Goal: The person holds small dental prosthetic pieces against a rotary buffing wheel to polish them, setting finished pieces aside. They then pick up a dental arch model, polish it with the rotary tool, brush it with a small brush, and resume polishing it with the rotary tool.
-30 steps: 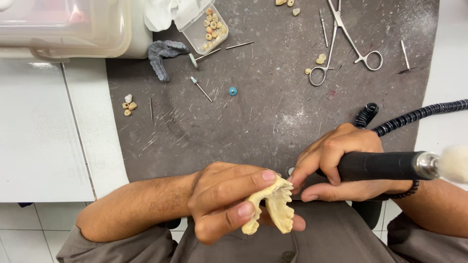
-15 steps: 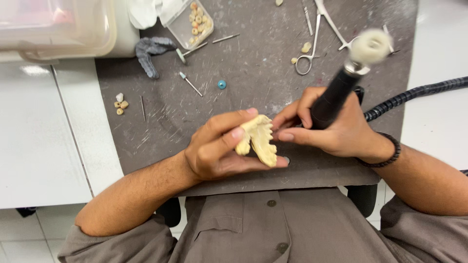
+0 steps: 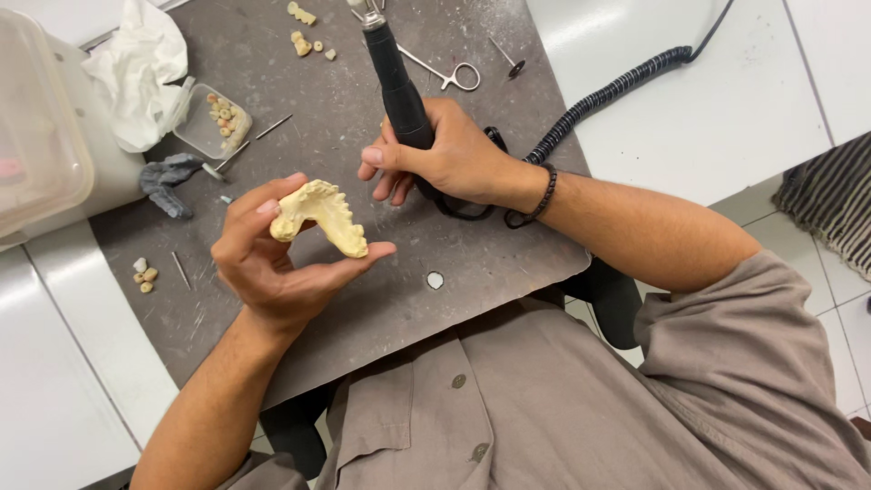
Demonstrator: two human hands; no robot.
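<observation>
My left hand point(image 3: 272, 263) holds a pale yellow plaster cast of a dental arch point(image 3: 319, 214) above the dark grey work mat point(image 3: 363, 118), fingers wrapped around its two ends. My right hand point(image 3: 445, 154) grips a black rotary handpiece point(image 3: 395, 82), its rear end pointing away from me. The handpiece's working tip is hidden behind my fingers, just right of the cast. A black bead bracelet point(image 3: 535, 201) circles my right wrist.
A coiled black cable point(image 3: 608, 95) runs off to the right. On the mat lie metal forceps point(image 3: 445, 73), loose cast teeth point(image 3: 304, 36), a small clear dish of teeth point(image 3: 218, 122), thin burs, a grey piece point(image 3: 168, 181) and white tissue point(image 3: 141, 68). A clear plastic box point(image 3: 36, 136) stands at left.
The view has swung, and the mat now slants. My right hand has lifted the handpiece away from the cast, which my left hand has turned and raised.
</observation>
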